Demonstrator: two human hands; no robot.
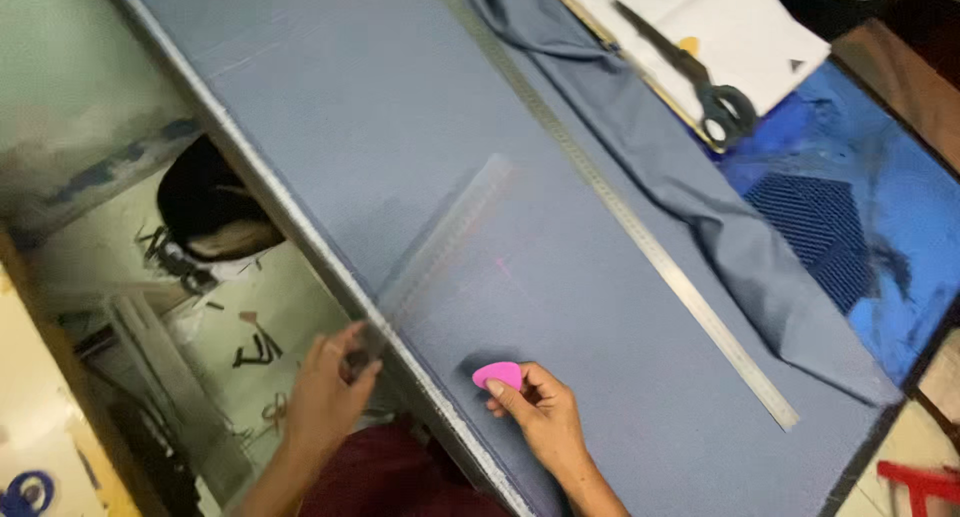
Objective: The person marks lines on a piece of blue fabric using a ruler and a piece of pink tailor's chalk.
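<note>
Two bare hands work at the near edge of a worktop (905,227) covered by a broad sheet of grey-blue woven cloth (400,107), seen from the head camera. The right hand (540,412) pinches a pink, rounded-triangle piece of tailor's chalk (498,375) between thumb and fingers (505,397), its tip resting on the cloth. The left hand (325,392) is closed on the near end of a long clear plastic ruler (445,239), at the cloth's selvedge edge; motion blur hides exactly how its fingers sit. From that grip the clear ruler runs away across the cloth, passing just left of the chalk. A faint pink chalk mark (503,269) lies beyond the chalk, beside the clear ruler.

Well to the right of the right hand's fingers, a long steel ruler (640,232) lies diagonally on the cloth, apart from both hands; the cloth between it and the chalk is flat and bare. Beyond the steel ruler the cloth bunches in a fold. Far beyond the fingers, black-handled scissors (700,77) rest on white paper (740,27). Left of the left hand the worktop ends, and the floor (240,317) below holds scattered scraps.
</note>
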